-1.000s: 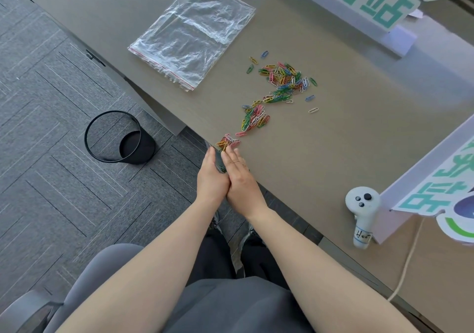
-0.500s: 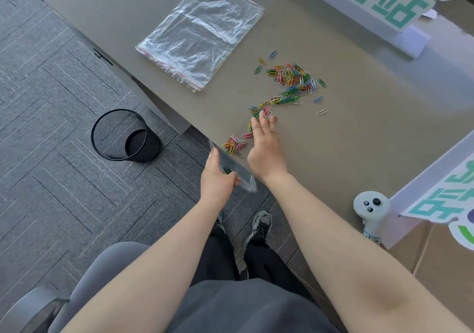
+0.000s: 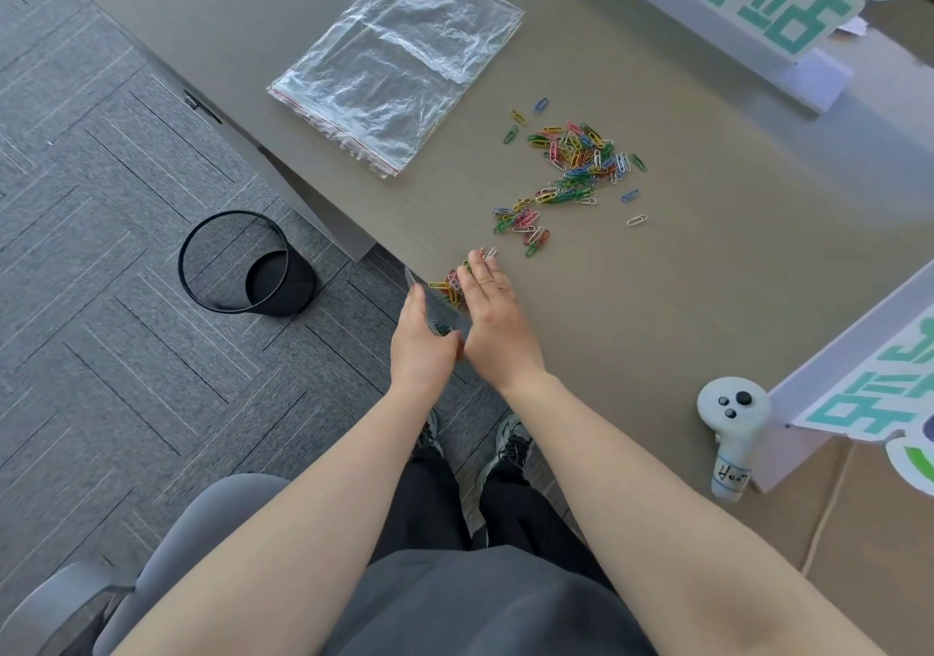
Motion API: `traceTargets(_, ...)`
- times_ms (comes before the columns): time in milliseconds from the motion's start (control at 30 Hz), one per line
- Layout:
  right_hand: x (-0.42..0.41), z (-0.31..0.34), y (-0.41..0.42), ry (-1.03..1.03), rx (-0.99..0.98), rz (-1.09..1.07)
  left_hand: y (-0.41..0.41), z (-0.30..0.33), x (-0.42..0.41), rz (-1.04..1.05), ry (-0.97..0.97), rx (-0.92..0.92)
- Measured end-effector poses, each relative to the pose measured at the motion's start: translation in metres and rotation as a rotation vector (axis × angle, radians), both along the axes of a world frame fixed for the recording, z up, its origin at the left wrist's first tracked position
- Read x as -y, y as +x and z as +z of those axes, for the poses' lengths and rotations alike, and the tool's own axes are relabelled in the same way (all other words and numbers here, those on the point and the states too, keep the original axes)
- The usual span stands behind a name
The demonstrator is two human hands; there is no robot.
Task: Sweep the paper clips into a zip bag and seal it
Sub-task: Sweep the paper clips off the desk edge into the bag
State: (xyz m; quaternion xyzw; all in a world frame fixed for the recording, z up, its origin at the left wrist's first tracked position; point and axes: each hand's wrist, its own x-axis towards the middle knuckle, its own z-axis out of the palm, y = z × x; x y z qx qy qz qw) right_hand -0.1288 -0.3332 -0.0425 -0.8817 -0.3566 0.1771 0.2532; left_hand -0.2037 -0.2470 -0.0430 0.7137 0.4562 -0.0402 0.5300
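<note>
Grey desk [image 3: 682,301] holds most paper clips [image 3: 571,170] mid-surface, a few at its near edge. Right hand [image 3: 493,316], flat and open, rakes them toward a zip bag [image 3: 437,306] the left hand [image 3: 422,347] grips below; keep its mouth tight against the edge. Some clips seem inside already. Spare bags [image 3: 399,69] lie apart.

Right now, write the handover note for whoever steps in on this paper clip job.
Left hand: holds a small clear zip bag open at the grey desk edge; a few clips seem inside.
Right hand: flat and open on the desk, fingers against a small bunch of coloured paper clips by the bag mouth.
Main scatter of coloured paper clips lies further back, untouched. A stack of spare clear zip bags lies beyond.
Done: first few clips swept.
Left: sweep the rest in, seal the bag.
</note>
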Motion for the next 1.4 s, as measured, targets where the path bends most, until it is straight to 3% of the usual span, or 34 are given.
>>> traceTargets(167,-0.001,0.002,-0.01,0.1,-0.035,-0.003,0.001,0.001,-0.002,0.016,0.024,0.002)
traceTargets(333,0.001,0.004,0.008,0.076,-0.064,-0.118,-0.001,0.001,-0.003,0.078,-0.106,0.078)
traceTargets(467,-0.003,0.0,0.005,-0.029,-0.01,-0.034,-0.002,0.001,-0.005,0.063,-0.059,0.047)
traceTargets(833,-0.009,-0.002,-0.019,-0.038,0.022,0.069,-0.001,0.0,-0.008,0.023,0.014,0.03)
traceTargets(1100,-0.005,0.0,-0.035,0.124,-0.109,0.124,-0.003,0.001,-0.008,0.069,-0.054,0.066)
traceTargets(1233,-0.001,0.011,-0.028,0.279,-0.233,-0.047,-0.006,0.002,-0.007,0.044,-0.06,0.054)
traceTargets(1400,0.005,0.02,0.023,0.269,-0.078,-0.321,-0.003,0.004,-0.003,0.113,-0.21,0.108)
